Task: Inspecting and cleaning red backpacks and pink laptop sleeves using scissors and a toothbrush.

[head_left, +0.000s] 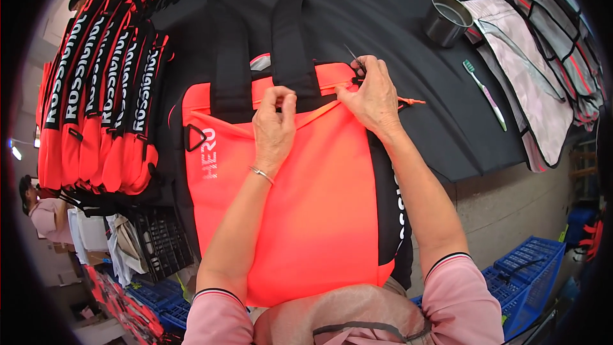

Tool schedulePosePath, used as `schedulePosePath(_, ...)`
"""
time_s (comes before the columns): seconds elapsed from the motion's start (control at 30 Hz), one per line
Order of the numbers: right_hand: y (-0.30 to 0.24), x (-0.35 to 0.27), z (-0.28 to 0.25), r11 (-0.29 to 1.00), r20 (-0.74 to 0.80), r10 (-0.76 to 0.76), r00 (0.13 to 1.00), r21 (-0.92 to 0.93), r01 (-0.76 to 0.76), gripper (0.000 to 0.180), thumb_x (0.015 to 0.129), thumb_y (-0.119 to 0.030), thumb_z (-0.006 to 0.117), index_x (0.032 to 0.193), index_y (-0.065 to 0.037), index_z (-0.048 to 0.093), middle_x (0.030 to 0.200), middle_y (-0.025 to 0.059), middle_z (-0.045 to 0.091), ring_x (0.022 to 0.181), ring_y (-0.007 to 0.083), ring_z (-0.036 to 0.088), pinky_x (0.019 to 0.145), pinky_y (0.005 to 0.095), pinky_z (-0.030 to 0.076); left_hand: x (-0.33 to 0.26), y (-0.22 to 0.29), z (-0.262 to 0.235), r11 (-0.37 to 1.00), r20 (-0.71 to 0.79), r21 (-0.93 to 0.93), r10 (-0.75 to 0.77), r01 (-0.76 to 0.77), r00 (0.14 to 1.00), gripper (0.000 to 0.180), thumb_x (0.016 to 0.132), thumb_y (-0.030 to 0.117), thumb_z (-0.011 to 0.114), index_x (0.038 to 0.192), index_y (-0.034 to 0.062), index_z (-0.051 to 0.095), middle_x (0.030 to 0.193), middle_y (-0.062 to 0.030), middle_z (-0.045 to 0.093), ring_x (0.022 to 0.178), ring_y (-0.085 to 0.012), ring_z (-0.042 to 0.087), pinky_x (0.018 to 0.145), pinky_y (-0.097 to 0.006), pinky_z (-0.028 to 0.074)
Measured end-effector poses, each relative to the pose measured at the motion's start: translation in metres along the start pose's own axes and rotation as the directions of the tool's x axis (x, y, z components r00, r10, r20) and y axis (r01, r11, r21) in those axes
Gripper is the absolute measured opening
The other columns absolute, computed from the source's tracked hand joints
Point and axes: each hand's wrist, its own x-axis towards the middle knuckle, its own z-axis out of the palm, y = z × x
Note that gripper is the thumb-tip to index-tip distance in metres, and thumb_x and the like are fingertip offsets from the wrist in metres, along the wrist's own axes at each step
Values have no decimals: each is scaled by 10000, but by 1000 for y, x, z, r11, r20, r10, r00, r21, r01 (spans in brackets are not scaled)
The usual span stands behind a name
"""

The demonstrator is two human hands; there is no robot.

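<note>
A bright orange-red and black backpack [313, 211] lies before me, its two black shoulder straps [231, 57] stretched away across the table. My left hand [274, 124] rests over the upper part of the orange panel, thumb and fingertips pinched together; whatever they hold is too small to make out. At the bag's upper right corner, my right hand [375, 96] is closed around small dark thread snips [355, 57], their thin points sticking out past the fingers. Its thumb presses at the bag's top edge, near a black zipper end. An orange cord [412, 101] pokes out right of that hand.
Similar orange and black bags [102, 102] stand stacked at left. On the black table cover [364, 13] are a metal cup [448, 20] and a toothbrush [485, 96]. Grey-pink fabric pieces [520, 70] lie at right. Blue crates [527, 281] sit below; another person [48, 214] is far left.
</note>
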Motion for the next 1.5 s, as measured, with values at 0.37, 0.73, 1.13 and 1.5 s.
schedulePosePath(0.37,1,-1,4,1000,-45,-2,999,13,3,473,695,-174,763,1075,-26,522,997,93,549,913,238,590,817,374,503,10,13,17,784,242,425,383,-452,892,122,868,180,676,926,73,671,809,-80,608,683,-246,636,538,-344,499)
schedulePosePath(0.73,5,1,-3,947,-99,-318,943,-69,312,583,792,-280,764,1274,-66,515,1032,100,530,873,281,597,797,384,495,3,3,8,980,136,196,1,-28,991,136,935,141,591,918,7,577,794,-102,598,692,-233,599,641,-353,479)
schedulePosePath(1.13,-21,37,-25,651,396,-637,662,-183,736,215,801,-225,733,900,-63,632,923,51,544,847,200,571,767,336,422,2,3,8,998,82,39,-44,41,996,130,917,105,622,893,-18,587,752,-91,599,624,-174,571,606,-313,471)
schedulePosePath(1.5,-23,51,-18,592,508,-673,537,-65,803,226,805,-253,725,823,-50,628,915,65,562,858,218,592,797,352,445,3,-6,11,994,58,73,76,-81,995,138,949,116,597,909,-15,580,704,-28,564,568,-76,458,533,-251,412)
